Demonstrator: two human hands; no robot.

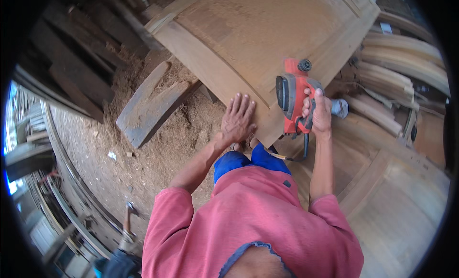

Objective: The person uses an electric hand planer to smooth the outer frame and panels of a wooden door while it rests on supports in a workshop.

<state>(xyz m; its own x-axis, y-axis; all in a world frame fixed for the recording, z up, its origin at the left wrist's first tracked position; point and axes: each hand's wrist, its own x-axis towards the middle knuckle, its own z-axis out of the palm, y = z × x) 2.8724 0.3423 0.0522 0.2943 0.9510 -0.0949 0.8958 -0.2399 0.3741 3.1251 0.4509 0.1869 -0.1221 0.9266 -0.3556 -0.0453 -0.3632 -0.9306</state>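
My right hand (319,108) is wrapped round the rear handle of a red and black electric hand planer (292,96). The planer is over the near right corner of a wooden panel door (205,58); whether its sole touches the wood I cannot tell. A dark cord runs down from its handle. My left hand (237,119) lies flat on the door's near frame, fingers stretched out, to the left of the planer. Fine sawdust covers part of the door's inner panel.
A notched grey wooden board (155,103) lies left of the door among wood shavings (191,122). Dark planks (71,53) lean at the upper left. Curved wooden pieces (401,53) are stacked at the right, above another panel door (397,201). Another person's leg (127,220) shows at lower left.
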